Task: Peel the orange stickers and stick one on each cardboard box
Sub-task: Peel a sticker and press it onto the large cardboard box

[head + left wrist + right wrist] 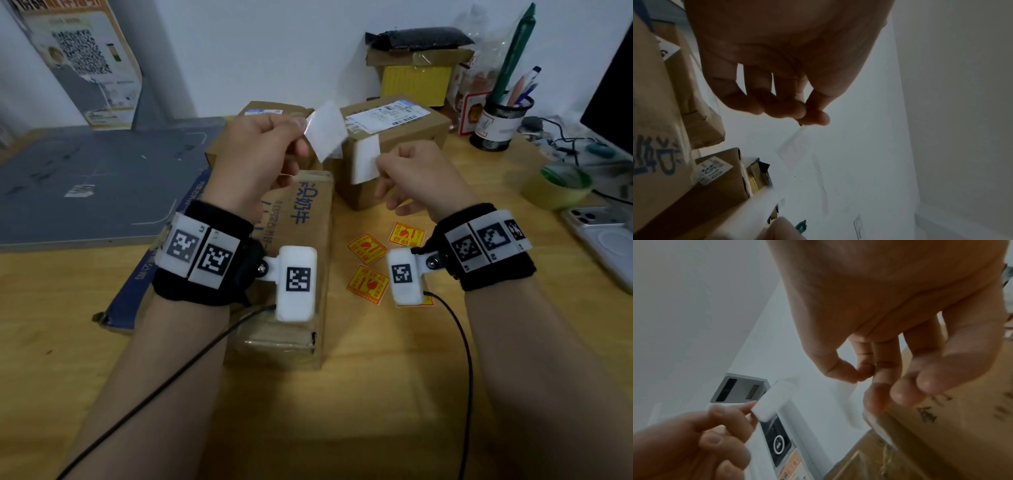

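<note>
I am holding the two white pieces apart above the cardboard boxes (394, 144). My left hand (253, 161) is pinching one piece (325, 130) at its corner; my right hand (414, 174), at 3 o'clock of it, is pinching the other (365, 161). I cannot tell which is sticker. Best kept taut, glue side untouched. Spare orange stickers (368, 248) are lying at 6 o'clock.

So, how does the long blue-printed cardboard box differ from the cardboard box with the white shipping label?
The long blue-printed cardboard box is narrow and nearest; the white-labelled cardboard box is squatter, farther back. The first bears blue print, the second a shipping label. Both are brown.
</note>
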### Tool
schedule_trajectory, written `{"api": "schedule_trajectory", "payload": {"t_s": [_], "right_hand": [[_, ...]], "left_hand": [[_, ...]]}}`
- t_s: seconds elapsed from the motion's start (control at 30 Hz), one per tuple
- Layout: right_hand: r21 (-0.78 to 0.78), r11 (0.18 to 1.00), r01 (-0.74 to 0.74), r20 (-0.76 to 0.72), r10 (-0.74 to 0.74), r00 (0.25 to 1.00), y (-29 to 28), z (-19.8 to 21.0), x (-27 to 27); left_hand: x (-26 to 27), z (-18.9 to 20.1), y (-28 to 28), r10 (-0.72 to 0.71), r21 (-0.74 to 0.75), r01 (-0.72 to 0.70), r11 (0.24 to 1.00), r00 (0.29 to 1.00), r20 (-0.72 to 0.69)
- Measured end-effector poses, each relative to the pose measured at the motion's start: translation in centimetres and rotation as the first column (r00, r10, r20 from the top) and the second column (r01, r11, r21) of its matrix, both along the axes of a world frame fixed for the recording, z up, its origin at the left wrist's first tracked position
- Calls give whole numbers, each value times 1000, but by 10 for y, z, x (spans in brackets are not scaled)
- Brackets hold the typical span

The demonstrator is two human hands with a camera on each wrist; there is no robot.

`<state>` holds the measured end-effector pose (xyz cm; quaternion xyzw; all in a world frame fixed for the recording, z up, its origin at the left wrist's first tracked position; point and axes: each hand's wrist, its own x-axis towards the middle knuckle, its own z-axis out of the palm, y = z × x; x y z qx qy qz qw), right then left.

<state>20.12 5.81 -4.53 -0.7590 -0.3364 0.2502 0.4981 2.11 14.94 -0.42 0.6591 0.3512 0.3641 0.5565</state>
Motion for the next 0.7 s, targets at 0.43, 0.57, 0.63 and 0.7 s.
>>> {"api": "schedule_trajectory", "payload": {"t_s": [0.43,0.57,0.63,0.7], "right_hand": [[-201,964,176,-119,-202,972,-76,-28,42],[-222,963,152,-97,-177,979,-83,-24,35],[-207,969,131,-91,-152,984,-83,-17,26],[-171,981,92,-100,-110,989,-80,-8,13]], "left_hand": [[9,23,-47,-146,35,149,988,985,-91],[5,19,-56,-160,41,167,985,978,-138],[0,14,-59,-156,39,164,986,975,-158],[-7,8,-61,-150,32,158,987,973,-172]]}}
